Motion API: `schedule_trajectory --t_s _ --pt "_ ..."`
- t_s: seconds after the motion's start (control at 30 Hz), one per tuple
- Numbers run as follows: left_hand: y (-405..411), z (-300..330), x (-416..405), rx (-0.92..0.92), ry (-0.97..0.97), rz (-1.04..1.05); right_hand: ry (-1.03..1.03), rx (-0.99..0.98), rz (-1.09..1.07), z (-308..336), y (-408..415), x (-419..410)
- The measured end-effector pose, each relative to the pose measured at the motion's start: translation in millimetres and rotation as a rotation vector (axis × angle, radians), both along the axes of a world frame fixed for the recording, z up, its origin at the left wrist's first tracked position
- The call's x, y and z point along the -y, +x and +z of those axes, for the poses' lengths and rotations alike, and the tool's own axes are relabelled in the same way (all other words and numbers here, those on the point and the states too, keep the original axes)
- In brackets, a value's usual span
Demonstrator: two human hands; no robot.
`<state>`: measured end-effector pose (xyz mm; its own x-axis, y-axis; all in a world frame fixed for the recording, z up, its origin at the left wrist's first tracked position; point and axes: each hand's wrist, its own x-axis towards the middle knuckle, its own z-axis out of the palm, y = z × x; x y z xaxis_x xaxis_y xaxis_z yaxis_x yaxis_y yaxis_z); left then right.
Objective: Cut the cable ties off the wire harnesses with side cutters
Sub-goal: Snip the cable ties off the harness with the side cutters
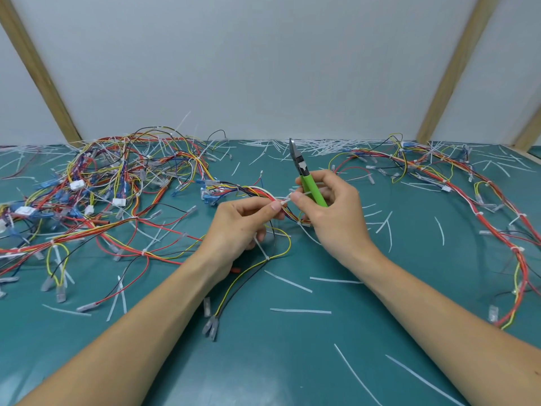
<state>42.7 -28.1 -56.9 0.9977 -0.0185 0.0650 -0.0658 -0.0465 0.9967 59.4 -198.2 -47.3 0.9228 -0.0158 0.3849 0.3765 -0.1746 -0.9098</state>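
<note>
Harness wires (pixel 257 193) in red, yellow, black and blue sit bunched at the middle of the green mat (pixel 292 361), lifted slightly between both hands. From where I stand, the left hand (pixel 240 224) has its fingers curled, thumb and forefinger pinching the bundle right at a white cable tie (pixel 283 202). The right hand (pixel 330 209), just beside it at three o'clock, pinches the tail of that same tie with thumb and forefinger, while its other fingers wrap the green handles of the side cutters (pixel 307 177). The cutters point up toward twelve o'clock, dark blades together and clear of the wires.

Off at nine to ten o'clock lies a big tangled heap of harnesses (pixel 111 183) with white and blue connectors. Another long red-and-yellow harness (pixel 480 200) curves along the mat from one o'clock down to four o'clock. Loose white tie pieces (pixel 300 310) are scattered all over the mat, thickest along the far edge at twelve o'clock by the pale wall (pixel 263 68), which has slanted wooden battens (pixel 38 71) on either side.
</note>
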Motion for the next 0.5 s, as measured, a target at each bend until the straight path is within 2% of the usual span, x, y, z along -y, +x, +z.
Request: schedule_trajectory --t_s 0.13,0.5 --pt "1.0 0.1 0.1 0.025 -0.048 0.081 -0.001 -0.006 0.038 3.2 -0.4 0.9" --pt "2.8 -0.7 -2.6 0.013 -0.024 0.086 -0.031 0.033 0.011 -2.2 0.7 1.8"
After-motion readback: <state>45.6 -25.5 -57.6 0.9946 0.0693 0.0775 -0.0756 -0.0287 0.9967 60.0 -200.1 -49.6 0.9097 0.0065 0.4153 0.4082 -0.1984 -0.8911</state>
